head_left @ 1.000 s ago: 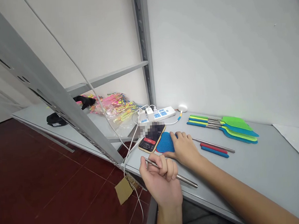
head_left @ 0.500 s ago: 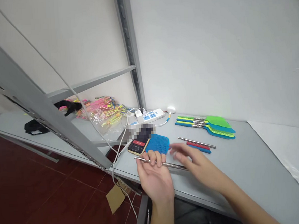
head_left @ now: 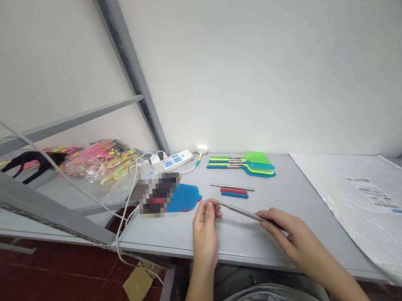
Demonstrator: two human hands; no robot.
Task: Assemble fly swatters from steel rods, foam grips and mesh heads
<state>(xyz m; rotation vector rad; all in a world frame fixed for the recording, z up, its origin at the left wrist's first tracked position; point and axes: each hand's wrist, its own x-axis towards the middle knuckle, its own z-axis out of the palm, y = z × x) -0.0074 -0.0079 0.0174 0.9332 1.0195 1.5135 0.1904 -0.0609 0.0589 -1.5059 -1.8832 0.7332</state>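
Observation:
My left hand (head_left: pixel 206 229) pinches the thin end of a silver telescopic metal rod (head_left: pixel 242 211). At the rod's thicker end, the thumb and fingers of my right hand (head_left: pixel 289 231) are closed round it. The rod slants over the front of the table, with a narrow section showing near my left fingers. Just beyond it lie a second metal rod (head_left: pixel 232 187), a red handle (head_left: pixel 234 191) and a blue handle (head_left: pixel 235 195). A blue perforated swatter head (head_left: pixel 186 197) rests left of them, with red showing beneath. Farther back is a stack of green and blue fly swatters (head_left: pixel 258 163).
A white power strip (head_left: pixel 174 161) with plugs and cables sits at the back left. A partly blurred phone (head_left: pixel 161 194) lies before it. Bagged colourful items (head_left: pixel 99 161) fill the left shelf beyond a grey metal post (head_left: pixel 127 59). White plastic sheeting (head_left: pixel 354 204) covers the right side.
My right hand has taken hold of the rod's thicker end. My left hand has turned from an upturned palm to a fingertip pinch on the thin end. The view has swung right.

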